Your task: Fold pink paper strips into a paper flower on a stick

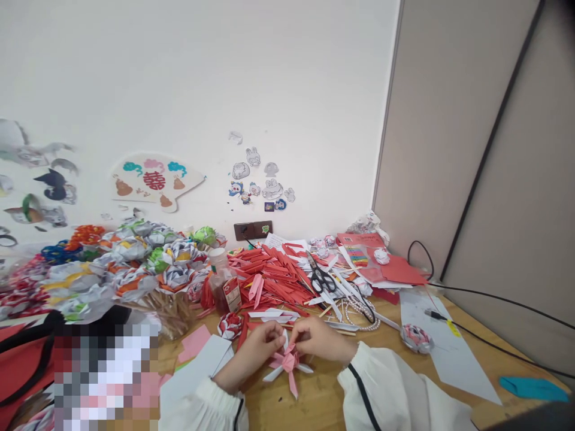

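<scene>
A pink and white folded-paper flower (290,362) lies low over the wooden table, its pointed petals spread outward. My left hand (263,345) pinches its upper left side, thumb and fingers close together. From the right, my right hand (317,340) pinches a pink fold near the flower's top. The fingertips of both hands hide part of the upper petals. Just beyond my left hand sits a finished-looking red and white paper flower (230,326). White folded strips (274,315) lie behind the hands.
Red folded strips (274,272) form a heap, with black scissors (322,280) at its right. A glue bottle (223,287) stands left of it, near bunched paper flowers (130,251). Pearl beads (359,316), a cable (489,347) and a paper flower (417,338) lie rightward.
</scene>
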{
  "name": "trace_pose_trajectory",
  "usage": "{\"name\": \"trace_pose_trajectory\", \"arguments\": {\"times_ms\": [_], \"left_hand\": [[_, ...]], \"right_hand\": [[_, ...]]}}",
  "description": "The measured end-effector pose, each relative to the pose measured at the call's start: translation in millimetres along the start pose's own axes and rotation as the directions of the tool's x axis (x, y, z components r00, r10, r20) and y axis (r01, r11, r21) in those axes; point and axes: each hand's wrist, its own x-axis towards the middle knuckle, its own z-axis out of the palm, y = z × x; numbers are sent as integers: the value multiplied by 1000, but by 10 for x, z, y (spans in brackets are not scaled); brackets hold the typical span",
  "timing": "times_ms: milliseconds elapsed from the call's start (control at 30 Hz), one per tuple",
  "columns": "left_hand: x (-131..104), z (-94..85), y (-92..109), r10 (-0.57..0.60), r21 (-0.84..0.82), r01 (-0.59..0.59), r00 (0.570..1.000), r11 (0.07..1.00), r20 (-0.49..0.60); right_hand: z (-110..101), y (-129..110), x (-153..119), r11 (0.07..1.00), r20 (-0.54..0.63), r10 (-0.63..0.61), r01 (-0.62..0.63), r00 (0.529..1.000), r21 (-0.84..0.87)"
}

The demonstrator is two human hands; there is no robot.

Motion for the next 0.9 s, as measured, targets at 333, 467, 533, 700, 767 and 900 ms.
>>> {"name": "trace_pose_trajectory", "arguments": {"times_ms": [333, 467, 533, 700, 767, 900], "left_hand": [[27, -19, -69, 16, -50, -18, 999, 999, -44], [6, 1, -32, 16, -72, -19, 999, 997, -40], [2, 16, -21, 2, -78, -5, 999, 997, -44], [20, 32, -56, -30, -52, 27, 998, 998, -52], [29, 27, -76, -36, -53, 33, 998, 998, -59], [40, 15, -90, -42, -63, 38, 997, 997, -60]], "right_hand": [[-122, -167, -50, 987, 106, -119, 129, 987, -92], [-99, -141, -46, 997, 91, -69, 72, 994, -36], [-70, -105, -40, 999, 81, -52, 52, 995, -1], [-16, -48, -30, 988, 24, -66, 69, 998, -142], [-13, -48, -27, 979, 7, -88, 87, 996, -186], [-22, -64, -21, 962, 11, -156, 155, 988, -224]]}}
